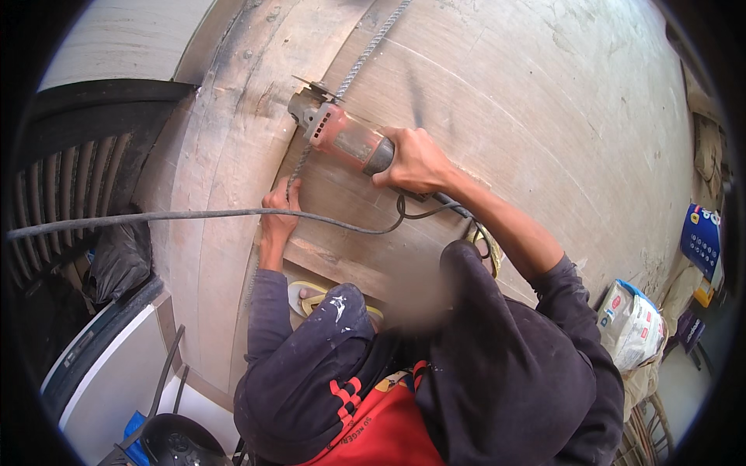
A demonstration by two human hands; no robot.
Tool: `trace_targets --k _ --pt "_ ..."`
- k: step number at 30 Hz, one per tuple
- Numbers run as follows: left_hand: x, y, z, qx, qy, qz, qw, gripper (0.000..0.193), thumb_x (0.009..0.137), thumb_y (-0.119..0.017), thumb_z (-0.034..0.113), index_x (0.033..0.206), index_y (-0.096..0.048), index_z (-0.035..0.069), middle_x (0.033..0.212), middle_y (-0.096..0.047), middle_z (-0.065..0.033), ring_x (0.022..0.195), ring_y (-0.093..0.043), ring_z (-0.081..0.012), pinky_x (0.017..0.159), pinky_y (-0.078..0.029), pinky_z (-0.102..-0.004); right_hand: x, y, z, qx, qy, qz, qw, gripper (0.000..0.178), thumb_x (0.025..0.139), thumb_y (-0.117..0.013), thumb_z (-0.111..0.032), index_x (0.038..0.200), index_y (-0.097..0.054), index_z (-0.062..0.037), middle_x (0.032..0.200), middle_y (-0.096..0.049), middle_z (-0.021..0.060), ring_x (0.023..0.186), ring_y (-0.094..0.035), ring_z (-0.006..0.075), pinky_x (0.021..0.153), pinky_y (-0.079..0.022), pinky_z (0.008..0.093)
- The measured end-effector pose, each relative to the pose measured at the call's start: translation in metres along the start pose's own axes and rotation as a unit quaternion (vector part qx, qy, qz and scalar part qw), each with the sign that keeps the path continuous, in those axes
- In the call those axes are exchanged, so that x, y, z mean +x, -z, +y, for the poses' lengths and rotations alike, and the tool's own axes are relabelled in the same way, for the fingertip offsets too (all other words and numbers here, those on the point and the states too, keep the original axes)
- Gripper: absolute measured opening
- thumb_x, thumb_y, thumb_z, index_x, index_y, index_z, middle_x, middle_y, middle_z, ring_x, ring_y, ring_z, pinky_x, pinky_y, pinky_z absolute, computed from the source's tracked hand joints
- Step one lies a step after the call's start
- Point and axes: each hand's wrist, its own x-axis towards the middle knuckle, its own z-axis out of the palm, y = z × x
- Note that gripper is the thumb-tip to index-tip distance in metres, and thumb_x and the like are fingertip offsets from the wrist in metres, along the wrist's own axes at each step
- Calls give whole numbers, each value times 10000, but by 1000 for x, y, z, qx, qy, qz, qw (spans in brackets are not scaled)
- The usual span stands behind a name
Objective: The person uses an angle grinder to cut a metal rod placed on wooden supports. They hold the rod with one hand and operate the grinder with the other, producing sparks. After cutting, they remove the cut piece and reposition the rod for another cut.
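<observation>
In my right hand (418,161) is a red and black angle grinder (346,140), gripped around its rear body. Its metal head and cutting disc (315,87) point to the far left and sit against a ribbed steel bar (365,58). That rebar runs from the far edge, under the grinder, toward me. My left hand (281,203) is closed around the nearer part of the bar, just short of the tool. A dark power cord (233,212) loops from the grinder's rear and crosses over my left wrist to the left.
Wood-look floor planks (544,101) spread ahead and to the right. A slatted dark chair or grille (70,179) and a black plastic bag (120,256) stand left. On the right lie a whitish sack (631,322) and a blue package (699,241). My sandalled foot (307,299) rests close by.
</observation>
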Motion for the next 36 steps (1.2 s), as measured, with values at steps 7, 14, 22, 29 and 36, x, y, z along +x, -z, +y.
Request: trace_targets --k 7,14,22,29,36 --pt "0 -1 -1 -14 -8 9 1000 266 1000 -535 248 982 -621 -3 683 -581 -285 676 -584 -494 550 -431 -518 2 -3 3 -2 3 1 1000 577 596 -748 -257 1069 -656 61 812 -680 284 793 -689 400 774 -537 446" --pt "1 0 0 -4 5 0 1000 271 998 -536 251 977 -626 -4 683 -588 -280 666 -590 -486 547 -432 -517 3 -5 6 -11 11 15 1000 577 592 -745 -262 1072 -667 50 756 -683 236 716 -681 337 715 -533 432" --pt "1 1 4 -5 -5 9 1000 282 998 -533 262 970 -626 -3 685 -592 -278 670 -594 -484 555 -444 -511 2 -3 2 -18 -3 4 1000 553 591 -750 -281 1021 -653 51 799 -676 279 793 -684 406 764 -533 462" --pt "1 2 4 -2 4 2 1000 263 997 -534 259 967 -621 13 689 -596 -271 677 -596 -485 553 -447 -509 3 -5 1 -25 1 14 1000 547 582 -745 -279 1013 -661 46 774 -672 265 756 -677 392 741 -526 454" --pt "0 0 4 6 10 5 1000 258 997 -535 274 974 -614 29 692 -598 -268 682 -597 -486 550 -440 -518 3 -6 3 -19 13 22 999 545 576 -740 -283 1009 -666 39 776 -675 256 755 -674 386 730 -523 451"
